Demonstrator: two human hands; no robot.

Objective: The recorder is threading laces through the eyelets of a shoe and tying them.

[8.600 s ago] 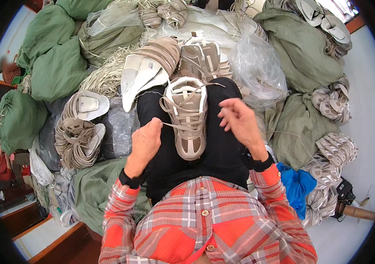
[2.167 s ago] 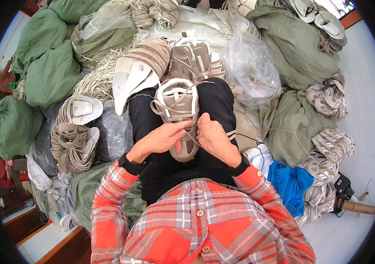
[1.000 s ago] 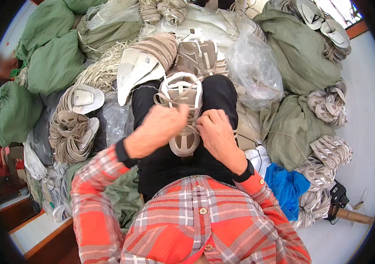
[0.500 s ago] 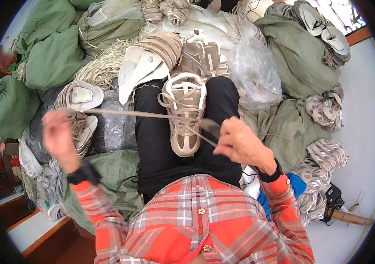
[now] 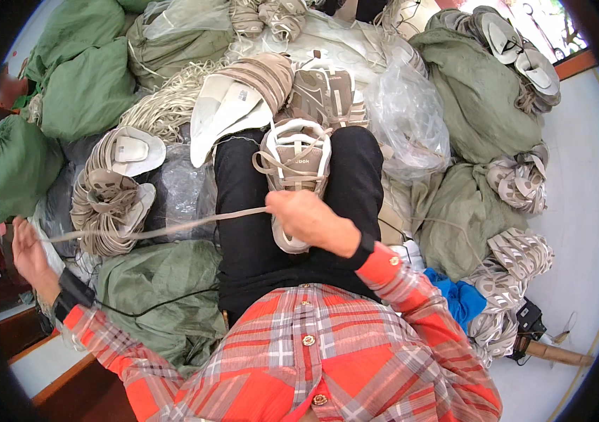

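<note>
A beige and brown sneaker upper (image 5: pixel 302 169) with a white collar rests between my black-trousered thighs, toe toward me. Its toe part is largely behind my right hand (image 5: pixel 311 224), whose fingers are closed in a pinch on a beige shoelace (image 5: pixel 194 224) over the lacing area. From there the lace stretches out to the left, sagging slightly. At the far left, my left hand (image 5: pixel 30 254) is raised with its fingers closed on the other end of that lace. A second lace part loops loosely across the tongue.
Stacked shoe uppers (image 5: pixel 260 81) and a bundle of pale laces (image 5: pixel 162 105) lie beyond my knees. Another stack (image 5: pixel 106 204) sits left of my leg. Green sacks (image 5: pixel 88 91) and clear plastic (image 5: pixel 408 116) surround me. More uppers (image 5: pixel 521 253) lie at right beside a white wall (image 5: pixel 581 176).
My left hand has swung outward and toward me, drawing the lace longer. My right hand has moved left from beside the upper to over its lacing, covering the toe.
</note>
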